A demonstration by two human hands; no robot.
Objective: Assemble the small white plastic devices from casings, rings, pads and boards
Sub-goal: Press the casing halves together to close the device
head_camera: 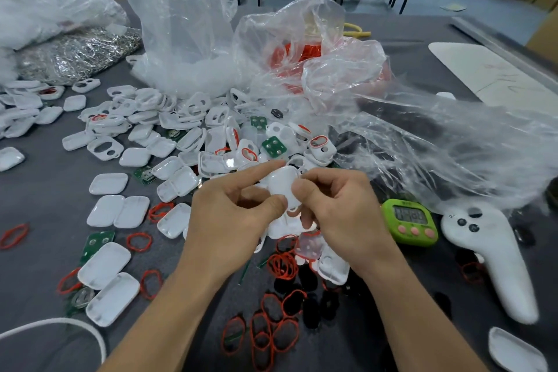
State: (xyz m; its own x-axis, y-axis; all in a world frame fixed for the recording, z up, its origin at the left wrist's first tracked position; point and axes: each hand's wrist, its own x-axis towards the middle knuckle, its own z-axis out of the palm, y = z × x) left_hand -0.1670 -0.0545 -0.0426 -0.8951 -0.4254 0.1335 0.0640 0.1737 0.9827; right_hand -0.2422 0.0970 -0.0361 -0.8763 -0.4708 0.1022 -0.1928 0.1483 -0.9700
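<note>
Grey cloth covers the worktable [36, 196], and cardboard boxes and dark metal frames fill the warehouse floor behind it. Both hands meet just below the middle of the view around one white casing [282, 186]. This casing is a rounded rectangle, its smooth outer face turned up toward the camera, its long axis running roughly from 11 o'clock down to 5 o'clock. The left hand [232, 214] pinches it from the 8 o'clock side, thumb on the near face and forefinger stretched along the far edge. The right hand [338, 208] closes on its 3 o'clock edge with thumb and curled fingers. Whether a second part sits under the casing cannot be told.

Loose casing halves [119, 211] lie scattered from 9 o'clock to 12 o'clock of the hands, some with oval cut-outs. Red rubber rings [282, 264] and black pads [311, 315] lie at 6 o'clock, between the forearms. A green circuit board [274, 146] rests at 12 o'clock in the pile. Crumpled clear plastic bags [187, 24] rise beyond. A heap of metal clips [78, 53] sits at 10 o'clock. At 3 o'clock stand a green digital timer [410, 222] and, just beside it, a white handheld controller [489, 254].
</note>
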